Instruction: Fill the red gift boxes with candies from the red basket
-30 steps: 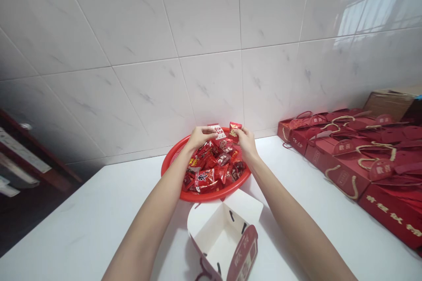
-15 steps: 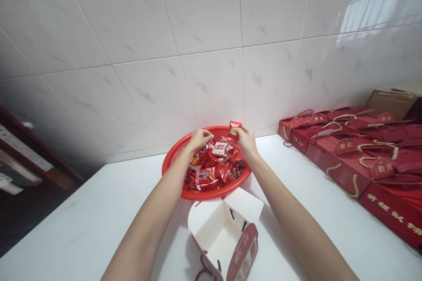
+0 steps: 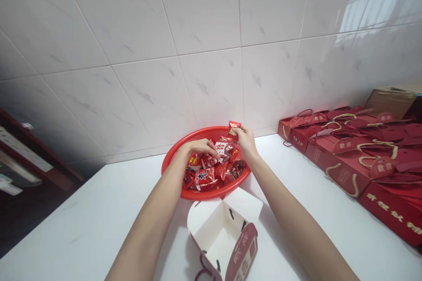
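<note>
My left hand (image 3: 201, 146) reaches into a red plastic basket (image 3: 169, 158), its fingers stretched out over the wrapped candies and touching or nearly touching them. At the basket's right side, my right hand (image 3: 246, 140) pinches a small red candy packet (image 3: 234, 126) above the rim. Mostly red wrappers fill the basket, among them a white-and-red square packet (image 3: 220, 147) and a red packet with black lettering (image 3: 205, 176). In front of the basket stands an open gift box (image 3: 217, 246), white inside and dark red outside, with no candy visible in it.
Several closed red gift boxes (image 3: 343, 158) with rope handles stand in rows along the right. Behind them is a brown cardboard box (image 3: 389, 103). A tiled wall (image 3: 211, 83) backs the white table (image 3: 115, 202). Dark red furniture (image 3: 33, 158) stands beyond the table's left edge.
My left hand has moved a little right and down over the candies, and its fingers have stretched out. My right hand stays almost still with its packet.
</note>
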